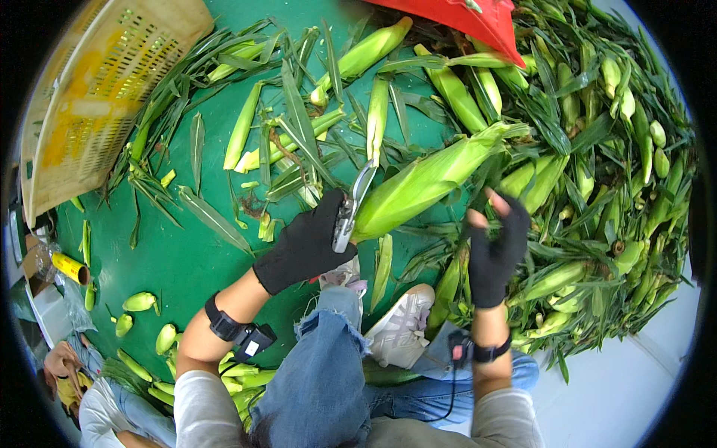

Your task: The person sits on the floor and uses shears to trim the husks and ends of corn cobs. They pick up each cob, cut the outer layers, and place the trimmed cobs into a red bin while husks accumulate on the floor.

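Observation:
My left hand point(305, 243), in a black fingerless glove, grips a silver metal cutting tool point(353, 207) with a curved blade. The same hand is at the stem end of a large green ear of corn in its husk point(425, 185), whose tip slants up to the right. Part of that grip is hidden behind the tool and glove. My right hand point(496, 246), gloved likewise and slightly blurred, is apart from the ear, below its tip. Its fingers are spread with nothing between them. Cut husk leaves and a stalk piece point(377, 120) lie just beyond the tool.
A big heap of unhusked corn point(605, 185) rises on the right. A yellowed plastic crate point(106, 106) stands at upper left, a red container point(459, 22) at the top. Trimmed ears point(241, 381) lie by my left elbow on the green floor point(140, 246). Another person's leg point(129, 409) shows at lower left.

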A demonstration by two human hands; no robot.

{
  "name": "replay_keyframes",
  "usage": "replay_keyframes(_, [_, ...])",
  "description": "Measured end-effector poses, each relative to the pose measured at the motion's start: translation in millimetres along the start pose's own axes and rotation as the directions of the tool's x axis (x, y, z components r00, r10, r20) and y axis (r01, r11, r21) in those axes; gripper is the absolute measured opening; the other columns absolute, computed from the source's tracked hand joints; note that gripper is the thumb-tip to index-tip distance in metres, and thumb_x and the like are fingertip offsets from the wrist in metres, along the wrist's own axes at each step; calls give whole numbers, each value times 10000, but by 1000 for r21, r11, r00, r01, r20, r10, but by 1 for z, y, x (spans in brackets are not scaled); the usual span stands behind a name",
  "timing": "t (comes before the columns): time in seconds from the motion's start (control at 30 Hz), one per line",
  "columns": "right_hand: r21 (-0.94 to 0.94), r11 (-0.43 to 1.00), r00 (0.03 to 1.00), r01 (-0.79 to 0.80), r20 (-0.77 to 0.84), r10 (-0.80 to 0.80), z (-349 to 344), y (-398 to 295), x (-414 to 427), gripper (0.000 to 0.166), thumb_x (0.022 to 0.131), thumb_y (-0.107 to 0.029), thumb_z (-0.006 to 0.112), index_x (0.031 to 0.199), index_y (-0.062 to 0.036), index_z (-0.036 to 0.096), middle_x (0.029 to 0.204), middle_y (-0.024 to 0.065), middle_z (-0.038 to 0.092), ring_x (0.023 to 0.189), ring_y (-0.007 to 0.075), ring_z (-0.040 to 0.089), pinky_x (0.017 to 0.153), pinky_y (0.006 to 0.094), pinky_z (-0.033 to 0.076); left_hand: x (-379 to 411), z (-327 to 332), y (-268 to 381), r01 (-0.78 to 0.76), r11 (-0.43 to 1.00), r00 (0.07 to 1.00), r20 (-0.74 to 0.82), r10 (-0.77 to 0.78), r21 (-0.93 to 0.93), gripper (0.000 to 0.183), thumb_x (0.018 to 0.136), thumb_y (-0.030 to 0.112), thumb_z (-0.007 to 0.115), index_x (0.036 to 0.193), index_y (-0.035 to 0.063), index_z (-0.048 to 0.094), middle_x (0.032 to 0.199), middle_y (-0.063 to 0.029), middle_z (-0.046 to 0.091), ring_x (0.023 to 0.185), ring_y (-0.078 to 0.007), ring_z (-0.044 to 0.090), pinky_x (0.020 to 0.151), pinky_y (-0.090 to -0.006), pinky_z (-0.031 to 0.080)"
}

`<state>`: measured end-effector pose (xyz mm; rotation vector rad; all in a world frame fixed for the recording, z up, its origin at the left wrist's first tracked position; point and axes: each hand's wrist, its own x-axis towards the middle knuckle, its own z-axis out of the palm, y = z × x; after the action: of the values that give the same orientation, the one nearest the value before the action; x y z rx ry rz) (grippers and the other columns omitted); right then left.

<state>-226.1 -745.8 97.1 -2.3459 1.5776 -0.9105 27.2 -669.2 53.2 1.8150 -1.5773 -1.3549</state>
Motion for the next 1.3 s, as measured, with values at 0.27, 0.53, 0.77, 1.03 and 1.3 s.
replay_keyframes(0.27, [767,-338,642,-545,641,420,105,-30,-54,611,768,-221,745,1256,-17,440,1116,96,554,1022,214,548,902,347,443,-18,14,-12,-135,982,979,-138,153,132,629,680,196,730,1208,78,409,849,-163,628,779,-376,643,628,-448,526])
replay_keyframes(0.53, [884,-218,580,-413,439,686,91,-21,-12,592,793,-179,724,1287,-52,424,1164,101,528,1062,238,533,941,410,444,11,-6,-22,184,909,945,-189,-269,-374,495,722,20,654,1180,60,472,985,-60,553,854,-144,539,751,-297,466])
replay_keyframes(0.77, [949,-147,567,-279,286,772,93,-29,-24,594,815,-157,695,1315,-78,385,1198,80,491,1070,224,515,937,389,437,-12,23,-10,575,112,810,583,63,-811,610,847,171,629,1392,127,361,1069,-54,576,929,-127,574,776,-241,475])
replay_keyframes(1.03, [930,-125,578,-345,316,753,98,-21,-38,553,779,-123,710,1258,-56,441,1137,80,524,1018,229,540,902,407,466,13,49,-24,465,157,877,478,55,-871,503,860,153,589,1320,88,397,997,-83,582,909,-228,619,800,-362,500])
replay_keyframes(1.3, [918,-139,635,-372,361,683,104,-10,-47,583,796,-176,679,1300,-77,403,1166,89,510,1058,248,532,949,430,446,-1,47,-23,501,143,862,507,7,-854,438,845,157,591,1249,80,441,953,-107,593,806,-251,648,698,-376,531])
